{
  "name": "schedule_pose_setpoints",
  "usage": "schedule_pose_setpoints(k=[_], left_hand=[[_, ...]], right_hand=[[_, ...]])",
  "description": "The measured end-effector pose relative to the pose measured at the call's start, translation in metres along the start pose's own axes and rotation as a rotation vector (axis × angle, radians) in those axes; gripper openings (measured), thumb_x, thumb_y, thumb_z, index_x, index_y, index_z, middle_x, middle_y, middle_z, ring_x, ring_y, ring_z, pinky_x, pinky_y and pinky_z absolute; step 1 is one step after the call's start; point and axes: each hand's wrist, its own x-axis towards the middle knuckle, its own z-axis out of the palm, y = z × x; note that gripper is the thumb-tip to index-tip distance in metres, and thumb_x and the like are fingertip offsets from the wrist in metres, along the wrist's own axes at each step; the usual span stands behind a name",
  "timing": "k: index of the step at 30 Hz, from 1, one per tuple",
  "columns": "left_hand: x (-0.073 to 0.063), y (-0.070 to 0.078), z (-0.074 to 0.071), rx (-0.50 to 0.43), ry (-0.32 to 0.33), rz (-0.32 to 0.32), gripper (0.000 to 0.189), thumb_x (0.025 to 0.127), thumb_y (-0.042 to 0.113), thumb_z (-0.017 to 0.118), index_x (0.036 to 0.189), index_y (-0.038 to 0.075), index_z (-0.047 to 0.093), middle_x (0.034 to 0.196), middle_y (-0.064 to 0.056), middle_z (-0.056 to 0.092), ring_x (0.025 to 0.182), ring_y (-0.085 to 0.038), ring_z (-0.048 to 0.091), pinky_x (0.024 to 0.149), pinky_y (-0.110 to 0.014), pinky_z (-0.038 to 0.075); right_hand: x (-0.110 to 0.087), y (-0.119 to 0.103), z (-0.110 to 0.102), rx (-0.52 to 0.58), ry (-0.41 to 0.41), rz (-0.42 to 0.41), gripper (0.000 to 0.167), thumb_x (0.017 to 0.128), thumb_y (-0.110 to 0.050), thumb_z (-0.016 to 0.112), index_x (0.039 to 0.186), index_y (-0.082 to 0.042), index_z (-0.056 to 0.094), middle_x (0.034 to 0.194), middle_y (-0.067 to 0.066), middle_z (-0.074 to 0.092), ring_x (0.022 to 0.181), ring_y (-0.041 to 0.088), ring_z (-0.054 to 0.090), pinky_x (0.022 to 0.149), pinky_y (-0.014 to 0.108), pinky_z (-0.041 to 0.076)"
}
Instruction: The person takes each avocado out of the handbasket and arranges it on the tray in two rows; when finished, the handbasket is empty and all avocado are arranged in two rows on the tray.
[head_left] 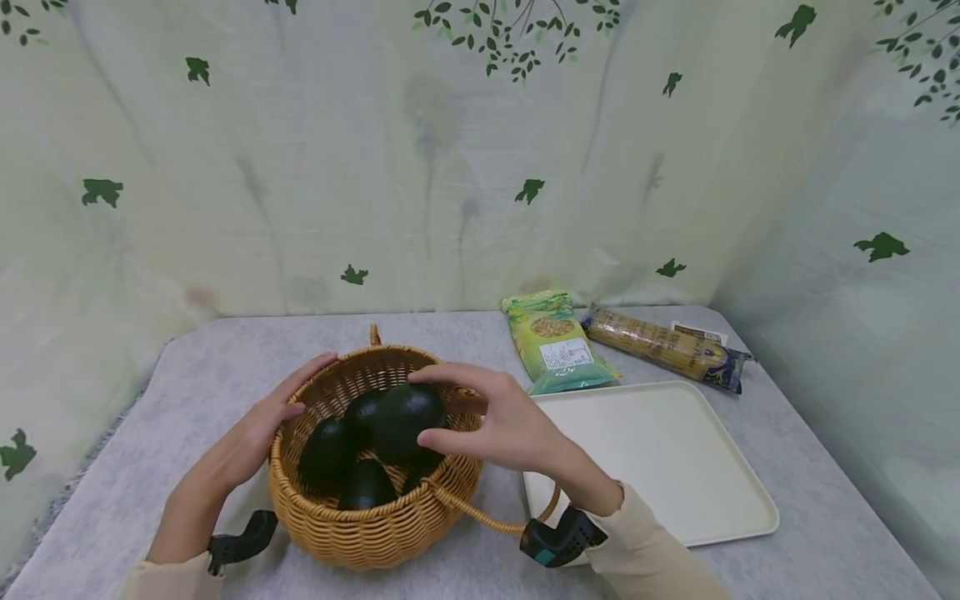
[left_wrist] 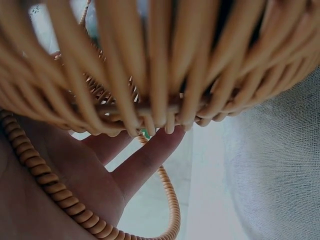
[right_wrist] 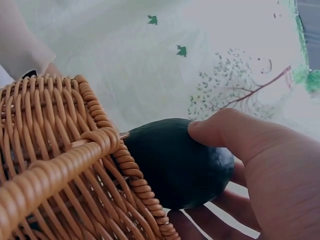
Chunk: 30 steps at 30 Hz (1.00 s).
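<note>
A round wicker basket (head_left: 375, 533) stands on the table with several dark green avocados (head_left: 327, 450) inside. My right hand (head_left: 510, 417) holds one avocado (head_left: 408, 421) between thumb and fingers, over the others at the basket's right side. In the right wrist view that avocado (right_wrist: 175, 162) shows beyond the woven rim (right_wrist: 132, 172), the thumb on its upper side. My left hand (head_left: 251, 433) grips the basket's left rim, thumb over the edge. From the left wrist, its fingers (left_wrist: 150, 162) lie against the weave, with a looped handle (left_wrist: 65, 197) crossing the palm.
Right of the basket lies a white rectangular tray (head_left: 660, 458), partly behind my right forearm. Behind it are a green and yellow food bag (head_left: 558, 346) and a long pasta packet (head_left: 660, 343). The basket's right handle (head_left: 487, 521) hangs outward near my right wrist. A leaf-patterned curtain (head_left: 450, 167) closes off the back.
</note>
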Motion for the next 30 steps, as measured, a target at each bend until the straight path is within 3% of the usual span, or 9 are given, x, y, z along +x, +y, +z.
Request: schedule_pose_setpoints(k=[2,8,10,19,30], left_hand=[[-0.001,0.0,0.0,0.008,0.002,0.002,0.058,0.111,0.016,0.03,0.165,0.034,0.021,0.17,-0.008,0.023,0.147,-0.039,0.033,0.098,-0.014,0.04],[-0.003,-0.001,0.001,0.019,0.009,0.016,0.058,0.111,0.015,0.031,0.165,0.034,0.022,0.169,-0.006,0.026,0.142,0.003,0.033,0.099,-0.012,0.038],[-0.003,0.0,0.001,0.019,0.01,0.021,0.059,0.111,0.014,0.031,0.165,0.033,0.022,0.169,-0.007,0.026,0.139,0.009,0.032,0.099,-0.013,0.039],[0.001,0.001,-0.001,0.027,0.023,0.039,0.057,0.111,0.016,0.031,0.165,0.033,0.022,0.169,-0.008,0.026,0.139,0.01,0.031,0.099,-0.01,0.036],[0.0,-0.003,0.0,0.018,0.015,0.022,0.058,0.111,0.016,0.031,0.165,0.033,0.023,0.168,-0.007,0.027,0.138,0.012,0.03,0.099,-0.01,0.034]], right_hand=[[-0.002,0.0,0.0,0.023,0.005,0.001,0.053,0.09,-0.012,0.08,0.14,-0.015,0.062,0.142,-0.001,0.061,0.121,0.012,0.064,0.095,0.033,0.057],[-0.008,0.0,-0.005,0.056,0.014,-0.013,0.053,0.091,-0.008,0.078,0.141,-0.015,0.062,0.144,0.002,0.059,0.124,0.018,0.063,0.096,0.034,0.057],[-0.01,-0.001,-0.007,0.064,0.015,-0.027,0.053,0.091,-0.007,0.078,0.142,-0.013,0.061,0.146,0.005,0.059,0.125,0.022,0.063,0.096,0.035,0.057],[-0.013,-0.006,-0.02,0.035,0.07,-0.072,0.054,0.089,-0.003,0.078,0.141,-0.008,0.061,0.141,0.009,0.061,0.109,0.021,0.069,0.087,0.04,0.06],[-0.021,-0.01,-0.031,0.042,0.103,-0.065,0.054,0.089,0.0,0.077,0.14,-0.01,0.062,0.141,0.006,0.06,0.124,0.023,0.06,0.094,0.042,0.058]])
